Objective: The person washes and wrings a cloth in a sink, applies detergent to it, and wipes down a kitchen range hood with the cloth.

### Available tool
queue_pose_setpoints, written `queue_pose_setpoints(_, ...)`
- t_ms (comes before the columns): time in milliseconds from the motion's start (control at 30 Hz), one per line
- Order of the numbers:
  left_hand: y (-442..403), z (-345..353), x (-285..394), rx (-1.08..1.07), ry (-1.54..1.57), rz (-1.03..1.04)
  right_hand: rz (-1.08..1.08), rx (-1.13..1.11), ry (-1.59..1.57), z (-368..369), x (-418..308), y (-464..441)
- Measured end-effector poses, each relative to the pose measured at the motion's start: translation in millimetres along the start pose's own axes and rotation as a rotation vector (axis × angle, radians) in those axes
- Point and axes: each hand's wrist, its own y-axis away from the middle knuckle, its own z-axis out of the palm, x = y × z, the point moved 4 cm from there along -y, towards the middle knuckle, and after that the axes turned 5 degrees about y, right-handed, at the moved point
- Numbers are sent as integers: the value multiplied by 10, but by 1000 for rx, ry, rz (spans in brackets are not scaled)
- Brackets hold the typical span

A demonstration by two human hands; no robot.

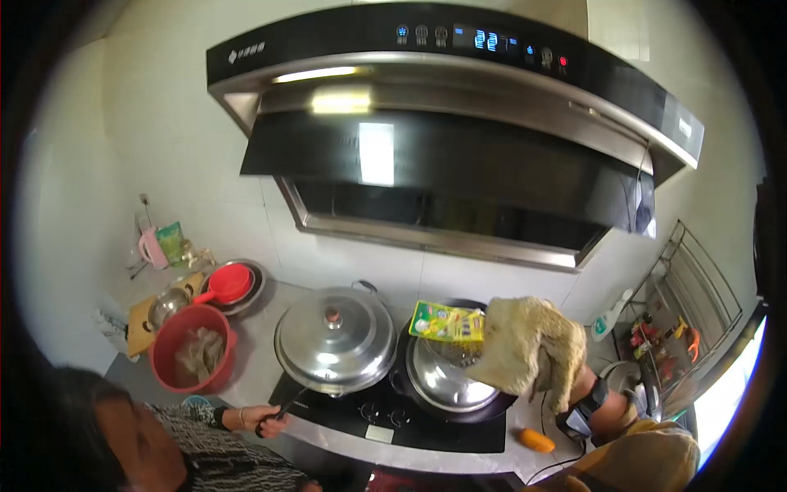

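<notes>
My right hand [545,379] is raised over the right side of the stove and holds a bunched beige cloth [512,340] that hides most of its fingers. A watch is on that wrist. Touching the cloth's left edge in this view is a yellow-green packet [447,321]; what supports it is hidden. Below them a steel lid [451,381] covers a dark pan on the right burner. My left hand does not show.
At the left, another person's hand [266,420] grips the handle by the large lidded pan [334,340]. A red basin [193,348], a carrot [535,440], a wire rack [697,287] and a low range hood [443,156] surround the stove.
</notes>
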Motion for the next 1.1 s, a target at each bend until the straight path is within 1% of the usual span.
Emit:
queue_pose_setpoints(133,64,489,775,-110,-88,36,-65,89,136,-443,-457,-312)
queue_pose_setpoints(200,145,761,1140,-162,-132,54,-55,210,153,-799,-599,-259)
queue_pose_setpoints(300,300,1160,1682,-189,-192,163,19,362,-23,-1262,-894,-254)
queue_pose_setpoints(367,390,1436,2152,-145,-257,380,27,453,-193,-1540,-1110,-238)
queue_pose_setpoints(400,455,1573,2468,-77,-319,531,14,490,-281,-1683,-1210,-226)
queue_pose_setpoints(467,661,1922,3416,89,-488,880,-38,541,-434,-2008,-1464,-259)
queue_pose_setpoints(500,892,2139,3891,241,-625,1067,-78,553,-501,-2171,-1601,-297)
queue_pose_setpoints(533,1044,2295,4289,274,-706,1268,-129,551,-558,-2351,-1762,-360)
queue_pose_setpoints(567,1243,2483,4637,339,-817,1315,-176,546,-611,-2521,-1908,-440)
queue_pose_setpoints(600,1426,2710,4981,373,-894,1633,-216,540,-643,-2695,-2032,-540)
queue_pose_setpoints(667,1641,3055,5523,297,-973,1904,-303,503,-691,-3117,-2289,-744)
queue_pose_setpoints(700,1692,3177,5743,303,-1081,1969,-346,503,-704,-3352,-2409,-919)
queue_pose_setpoints(733,1736,3303,5909,312,-1185,2035,-343,399,-486,-3760,-2439,-1000)
queue_pose_setpoints(800,1810,3566,6132,426,-1451,2045,-331,463,-197,-4280,-2560,-1386)
queue_pose_setpoints(833,1763,3598,6244,426,-1626,1935,-325,506,16,-4531,-2617,-1587)
queue_pose_setpoints(867,1760,3680,6301,431,-1708,1898,-332,544,286,-4760,-2665,-1778)
queue_pose_setpoints(900,1768,3775,6347,434,-1792,1859,-368,581,617,-4952,-2715,-1946)
queue_pose_setpoints(967,1713,3853,6436,413,-1949,1723,-545,626,1297,-5147,-2761,-2229)
queue_pose_setpoints(1000,1674,3875,6473,393,-2001,1681,-647,637,1507,-5181,-2775,-2374)
queue_pose_setpoints(1100,1541,3871,6565,355,-2158,1548,-548,603,1535,-5102,-2923,-2634)
